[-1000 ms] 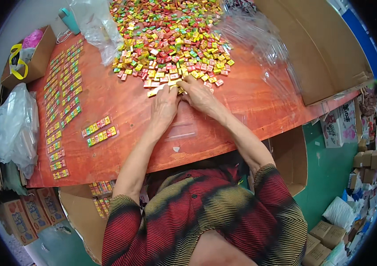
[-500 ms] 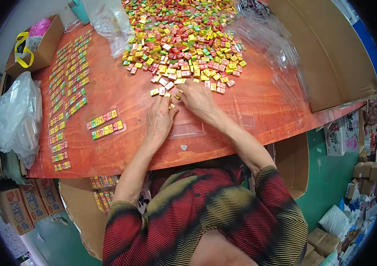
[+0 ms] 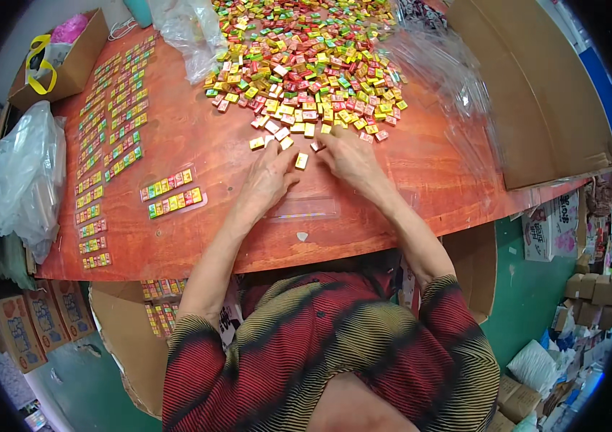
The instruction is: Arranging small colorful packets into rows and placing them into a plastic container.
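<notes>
A large pile of small red, yellow and green boxes [image 3: 313,79] spreads over the far middle of the table. At its near edge, my left hand [image 3: 266,178] has its fingertips by a yellow box [image 3: 286,142], thumb held apart. My right hand [image 3: 355,164] is bent over the pile's near edge, its fingers closed round a small box [image 3: 316,145], mostly covered. Between the two hands a single yellow-faced box [image 3: 301,160] lies apart. Nearer me is a clear plastic tray [image 3: 304,209].
Two filled trays [image 3: 176,204] lie left of my arm, with rows of similar packs [image 3: 115,122] beyond. Plastic bags [image 3: 28,176] hang at the left edge. Clear plastic covers [image 3: 457,93] and a large cardboard box [image 3: 536,93] stand right. A white chip [image 3: 302,236] lies near the front edge.
My hands have moved apart, the right one shifting right. A yellow-faced box now shows between them. The whole view has shifted slightly.
</notes>
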`<action>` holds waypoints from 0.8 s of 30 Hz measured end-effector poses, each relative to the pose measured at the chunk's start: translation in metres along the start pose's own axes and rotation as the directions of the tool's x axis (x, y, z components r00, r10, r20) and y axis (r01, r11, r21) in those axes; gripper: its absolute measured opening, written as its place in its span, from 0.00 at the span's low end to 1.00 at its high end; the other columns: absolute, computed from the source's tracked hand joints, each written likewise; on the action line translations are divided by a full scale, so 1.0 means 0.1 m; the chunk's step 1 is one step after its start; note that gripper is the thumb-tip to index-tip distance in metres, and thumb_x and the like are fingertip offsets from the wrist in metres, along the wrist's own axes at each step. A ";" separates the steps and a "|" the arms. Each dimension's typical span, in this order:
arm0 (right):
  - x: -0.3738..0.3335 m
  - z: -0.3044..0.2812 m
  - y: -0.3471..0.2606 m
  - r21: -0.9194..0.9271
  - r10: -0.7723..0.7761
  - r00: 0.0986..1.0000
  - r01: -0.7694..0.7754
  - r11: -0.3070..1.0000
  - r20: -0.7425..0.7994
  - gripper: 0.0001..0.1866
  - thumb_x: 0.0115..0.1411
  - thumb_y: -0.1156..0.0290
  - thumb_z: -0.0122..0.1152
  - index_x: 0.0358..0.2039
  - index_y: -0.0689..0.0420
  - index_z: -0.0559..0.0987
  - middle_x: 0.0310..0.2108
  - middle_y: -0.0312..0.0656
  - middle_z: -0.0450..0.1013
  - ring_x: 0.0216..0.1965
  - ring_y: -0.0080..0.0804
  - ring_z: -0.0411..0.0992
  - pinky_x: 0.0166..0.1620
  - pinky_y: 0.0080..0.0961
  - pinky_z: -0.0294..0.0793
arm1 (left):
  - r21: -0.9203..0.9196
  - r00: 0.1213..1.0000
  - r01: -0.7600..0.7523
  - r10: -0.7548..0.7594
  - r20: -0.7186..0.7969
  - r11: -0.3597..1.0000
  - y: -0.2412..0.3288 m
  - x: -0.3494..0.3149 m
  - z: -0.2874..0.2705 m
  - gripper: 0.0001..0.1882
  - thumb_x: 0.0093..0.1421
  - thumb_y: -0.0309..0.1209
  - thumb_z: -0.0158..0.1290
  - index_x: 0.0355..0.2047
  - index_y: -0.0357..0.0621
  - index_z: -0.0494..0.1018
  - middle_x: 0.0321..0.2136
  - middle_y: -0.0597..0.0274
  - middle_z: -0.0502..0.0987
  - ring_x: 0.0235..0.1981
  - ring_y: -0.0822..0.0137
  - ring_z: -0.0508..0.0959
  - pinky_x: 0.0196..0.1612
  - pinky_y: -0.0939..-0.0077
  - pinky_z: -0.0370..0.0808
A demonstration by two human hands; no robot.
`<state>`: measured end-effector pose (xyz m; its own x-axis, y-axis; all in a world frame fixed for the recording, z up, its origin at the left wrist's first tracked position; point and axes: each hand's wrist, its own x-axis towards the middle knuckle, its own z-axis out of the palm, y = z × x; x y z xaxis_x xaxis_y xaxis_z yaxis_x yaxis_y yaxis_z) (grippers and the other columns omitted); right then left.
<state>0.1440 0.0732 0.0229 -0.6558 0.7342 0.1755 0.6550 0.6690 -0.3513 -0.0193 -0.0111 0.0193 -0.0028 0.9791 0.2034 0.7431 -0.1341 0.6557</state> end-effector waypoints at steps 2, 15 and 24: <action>0.02 0.08 -0.11 -0.051 0.056 0.998 -0.056 0.997 -0.001 0.08 0.50 0.74 0.55 0.33 0.56 0.74 0.28 0.45 0.67 0.33 0.42 0.69 0.33 0.34 0.69 | 0.017 0.990 0.041 -0.043 0.136 0.999 -0.02 0.06 -0.01 0.19 0.46 0.24 0.57 0.40 0.40 0.68 0.32 0.53 0.67 0.34 0.52 0.71 0.36 0.62 0.69; -0.11 0.25 -0.09 -0.088 -0.203 0.974 0.194 0.977 -0.100 0.05 0.49 0.72 0.55 0.26 0.59 0.70 0.26 0.46 0.67 0.31 0.42 0.69 0.31 0.35 0.68 | 0.025 0.998 0.055 -0.056 0.032 0.998 -0.02 -0.04 0.00 0.19 0.44 0.25 0.59 0.38 0.38 0.69 0.32 0.50 0.69 0.34 0.50 0.72 0.35 0.61 0.69; 0.03 0.22 -0.18 0.124 -0.042 0.998 0.049 0.991 -0.057 0.11 0.53 0.66 0.53 0.23 0.62 0.71 0.22 0.50 0.70 0.26 0.49 0.71 0.27 0.41 0.69 | 0.033 0.999 0.039 -0.038 -0.035 0.999 0.02 -0.09 0.04 0.20 0.42 0.25 0.60 0.38 0.38 0.70 0.34 0.49 0.67 0.34 0.50 0.72 0.35 0.59 0.70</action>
<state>0.1220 0.0604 0.0095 -0.6602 0.7110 0.2420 0.5707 0.6844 -0.4538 -0.0151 -0.0194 0.0162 -0.0541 0.9775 0.2040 0.7643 -0.0909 0.6384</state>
